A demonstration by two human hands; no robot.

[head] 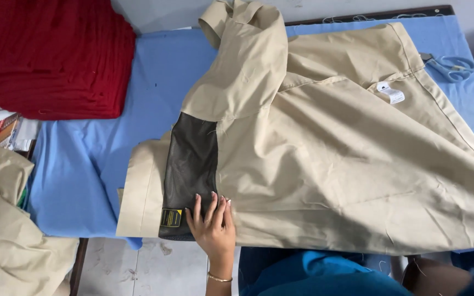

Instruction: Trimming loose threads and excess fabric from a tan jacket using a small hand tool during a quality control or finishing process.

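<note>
One hand [210, 222] shows in the head view, and I take it for the left one, though the picture does not make the side certain. It comes up from the lower edge with a thin gold bracelet [219, 278] at the wrist. It lies flat and open, fingers spread, palm down. It grips nothing; it presses on the beige garment [346, 164], right where the cloth meets a dark panel [192, 164]. The fingertips touch the lower right edge of that panel, just beside a small yellow label [170, 217].

The garment is spread wide across a table covered in blue cloth [83, 164], filling the middle and right of the table. A sleeve or flap is folded over at the top, and a white tag [391, 92] lies on the upper right part of the cloth. The right hand is out of sight.

A pile of red fabric [50, 55] sits at the far left corner of the table. More beige cloth [6, 230] is heaped below the table at the left. Pale blue scissors [453, 67] rest near the far right edge.
</note>
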